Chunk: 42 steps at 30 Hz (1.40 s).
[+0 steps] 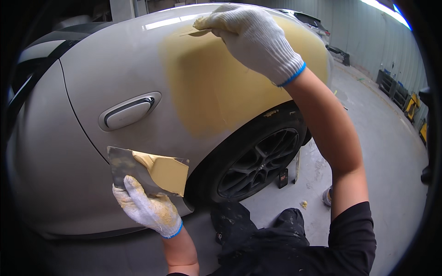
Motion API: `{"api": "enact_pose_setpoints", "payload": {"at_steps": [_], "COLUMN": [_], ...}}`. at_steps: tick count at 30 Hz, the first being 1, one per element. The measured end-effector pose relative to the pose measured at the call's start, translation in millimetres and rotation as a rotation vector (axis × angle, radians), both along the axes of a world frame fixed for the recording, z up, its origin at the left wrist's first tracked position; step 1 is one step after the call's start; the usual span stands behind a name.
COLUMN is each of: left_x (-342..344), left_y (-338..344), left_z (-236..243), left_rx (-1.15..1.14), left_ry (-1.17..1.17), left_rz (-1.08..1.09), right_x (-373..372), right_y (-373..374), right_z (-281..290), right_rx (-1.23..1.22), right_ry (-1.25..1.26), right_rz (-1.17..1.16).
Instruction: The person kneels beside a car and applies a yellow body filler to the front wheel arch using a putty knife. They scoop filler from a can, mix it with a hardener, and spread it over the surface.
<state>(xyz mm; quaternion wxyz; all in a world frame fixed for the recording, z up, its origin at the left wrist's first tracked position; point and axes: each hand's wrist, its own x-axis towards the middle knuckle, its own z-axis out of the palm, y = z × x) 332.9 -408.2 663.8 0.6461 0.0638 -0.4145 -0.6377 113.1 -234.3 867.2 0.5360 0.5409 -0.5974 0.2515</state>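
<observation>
My left hand (pixel 149 207), in a white knit glove smeared with yellow filler, grips a grey metal mixing plate (pixel 120 161) by its lower edge. A thick mound of yellow body filler (pixel 169 174) lies on the plate's right half. Raised at the top, my gloved right hand (pixel 251 37) pinches a thin putty spreader (pixel 199 33) near the upper edge of the yellow patch (pixel 212 83). Filler clings to those fingertips. The patch covers the pale car panel (pixel 138 60) above the wheel arch; whether the spreader touches it I cannot tell.
Below the patch is a black wheel (pixel 260 163); left of it, a door handle (pixel 130 111). A small dark device (pixel 283 178) stands on the grey floor (pixel 368 152) beside the tyre. Dark racks and yellow equipment (pixel 412 105) line the right wall. Another vehicle (pixel 308 20) is behind.
</observation>
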Motion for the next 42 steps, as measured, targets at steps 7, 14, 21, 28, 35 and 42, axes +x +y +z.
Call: {"api": "enact_pose_setpoints", "payload": {"at_steps": [7, 14, 21, 28, 35, 42], "left_x": [-5, -6, -3, -5, 1, 5], "left_y": [0, -4, -6, -1, -8, -18], "left_z": [-30, -29, -29, -25, -36, -49], "left_rx": [-0.049, -0.100, -0.020, 0.020, -0.141, -0.181], "left_ry": [-0.008, -0.103, -0.095, -0.127, -0.257, -0.303], "left_rz": [-0.073, 0.014, -0.075, -0.059, -0.009, 0.010], "right_x": [-21, 2, 37, 58, 67, 60], "right_y": [-23, -30, -26, -20, -13, 0], "right_z": [36, 5, -53, -118, -178, -221], "right_rx": [0.223, 0.095, 0.077, 0.018, 0.000, 0.055], "right_ry": [-0.476, -0.164, 0.057, 0.085, -0.075, -0.069], "right_rz": [0.206, -0.014, -0.263, -0.153, -0.109, -0.105]}}
